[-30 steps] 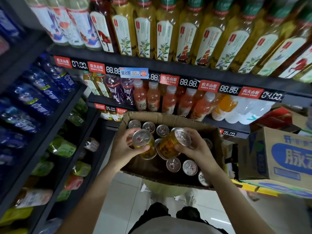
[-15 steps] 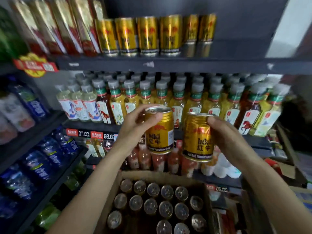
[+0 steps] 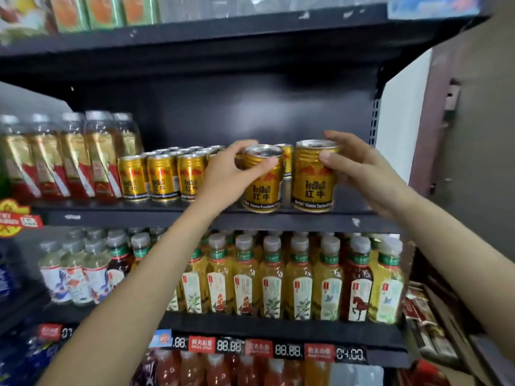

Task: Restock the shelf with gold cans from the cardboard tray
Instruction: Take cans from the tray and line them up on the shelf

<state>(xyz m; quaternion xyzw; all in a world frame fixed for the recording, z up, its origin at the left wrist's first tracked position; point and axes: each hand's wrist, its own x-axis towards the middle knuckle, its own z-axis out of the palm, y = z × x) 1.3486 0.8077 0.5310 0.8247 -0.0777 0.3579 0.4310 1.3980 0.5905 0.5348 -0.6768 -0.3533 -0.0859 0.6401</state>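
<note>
Tea bottles (image 3: 273, 277) with green-banded caps fill the tier below. Left of the cans stand gold-and-red labelled bottles (image 3: 69, 160). Digital price tags (image 3: 287, 350) line the lower edge.

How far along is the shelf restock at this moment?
Done: a block of gold cans stands on the shelf. In hand: left hand and right hand each grip a can at the shelf's front edge. Left: releasing both; the tray is out of view.
</note>
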